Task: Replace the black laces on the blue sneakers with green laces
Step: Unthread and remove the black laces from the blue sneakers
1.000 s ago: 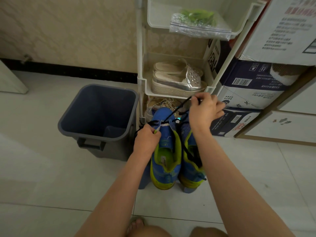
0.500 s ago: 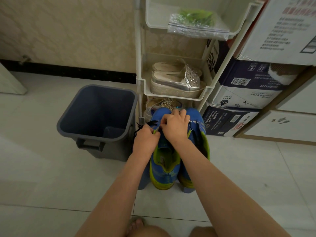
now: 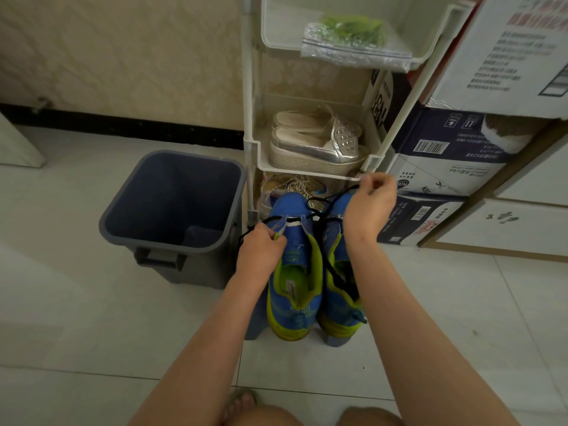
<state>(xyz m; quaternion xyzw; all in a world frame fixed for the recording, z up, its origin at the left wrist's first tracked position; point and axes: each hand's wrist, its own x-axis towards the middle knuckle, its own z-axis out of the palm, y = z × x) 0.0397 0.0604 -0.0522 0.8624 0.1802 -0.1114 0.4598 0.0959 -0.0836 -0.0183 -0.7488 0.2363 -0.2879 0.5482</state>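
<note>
Two blue sneakers with yellow-green lining stand side by side on the floor, the left sneaker and the right sneaker. My left hand grips the left sneaker's upper edge by the eyelets. My right hand is raised above the right sneaker's toe and pinches the black lace, which runs slack from the left sneaker's eyelets up to its fingers. More black lace trails down over the right sneaker. The green laces lie in a clear zip bag on the rack's upper tray.
A grey bin stands open just left of the sneakers. The white shoe rack behind them holds silver platform shoes and a laced shoe beneath. Stacked cardboard boxes fill the right side. My bare toes show at the bottom.
My right hand went down to the left sneaker's eyelets beside the left hand, then rose up and to the right again, drawing black lace out. The left hand stayed on the sneaker.
</note>
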